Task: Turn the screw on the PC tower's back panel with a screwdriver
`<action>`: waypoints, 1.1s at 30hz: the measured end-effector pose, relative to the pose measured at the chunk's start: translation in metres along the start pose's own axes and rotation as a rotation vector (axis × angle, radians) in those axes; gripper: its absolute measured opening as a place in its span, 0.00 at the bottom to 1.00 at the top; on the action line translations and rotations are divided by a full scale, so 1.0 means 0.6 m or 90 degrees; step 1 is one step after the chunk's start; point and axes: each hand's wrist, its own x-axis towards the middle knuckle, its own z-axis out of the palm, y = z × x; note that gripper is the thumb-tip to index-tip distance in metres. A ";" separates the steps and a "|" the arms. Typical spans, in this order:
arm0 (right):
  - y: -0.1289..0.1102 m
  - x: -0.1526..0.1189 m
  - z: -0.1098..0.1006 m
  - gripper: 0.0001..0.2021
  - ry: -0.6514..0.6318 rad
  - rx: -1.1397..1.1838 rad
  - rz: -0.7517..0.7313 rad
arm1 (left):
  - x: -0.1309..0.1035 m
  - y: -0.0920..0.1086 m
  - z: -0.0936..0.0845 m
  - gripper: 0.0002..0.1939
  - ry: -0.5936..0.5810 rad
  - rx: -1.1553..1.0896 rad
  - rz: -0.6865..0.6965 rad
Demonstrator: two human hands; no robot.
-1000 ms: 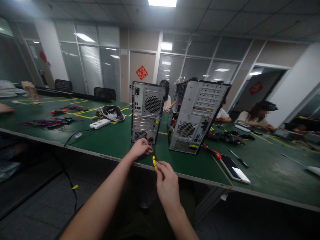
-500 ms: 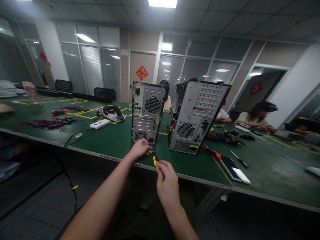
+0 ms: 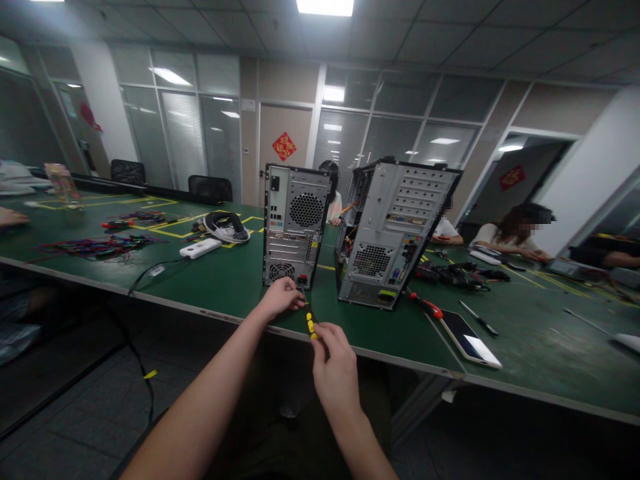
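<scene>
A black-and-yellow screwdriver is pinched by its handle between the thumb and fingers of my right hand. Its thin shaft points up toward the lower right corner of a computer tower, whose rear panel faces me; where the tip ends I cannot make out. My left hand is closed in front of the tower's bottom edge, fingertips beside the shaft. Whatever those fingers hold is hidden. A second computer tower stands to the right, its left side open with wires showing inside.
Right of the towers lie a red-and-black screwdriver, a phone and a slim tool. A black cable bundle is behind them. At left are loose wires and a white power strip. People sit across the table.
The yellow patches on the screwdriver handle have shifted slightly, as the handle has turned a little in my right hand. My left hand and both towers stay in place.
</scene>
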 end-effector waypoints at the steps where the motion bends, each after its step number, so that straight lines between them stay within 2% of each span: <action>1: 0.000 0.000 0.000 0.14 0.001 -0.004 -0.001 | 0.000 0.000 0.000 0.13 0.000 0.001 0.000; 7: 0.003 0.001 0.002 0.15 -0.002 -0.004 -0.003 | 0.003 -0.003 0.000 0.13 -0.002 -0.001 0.004; 14: 0.005 -0.003 0.008 0.07 -0.010 0.041 0.054 | 0.005 -0.008 -0.003 0.13 -0.004 -0.002 0.009; 19: 0.000 -0.001 0.003 0.13 0.002 0.014 0.002 | 0.003 -0.003 -0.001 0.14 -0.005 -0.007 0.002; 25: -0.004 0.000 -0.002 0.16 -0.002 0.003 0.002 | 0.002 -0.003 -0.001 0.13 -0.006 -0.007 0.006; 33: 0.000 -0.003 0.008 0.08 -0.004 0.057 0.054 | 0.004 -0.007 -0.002 0.13 -0.005 0.004 0.013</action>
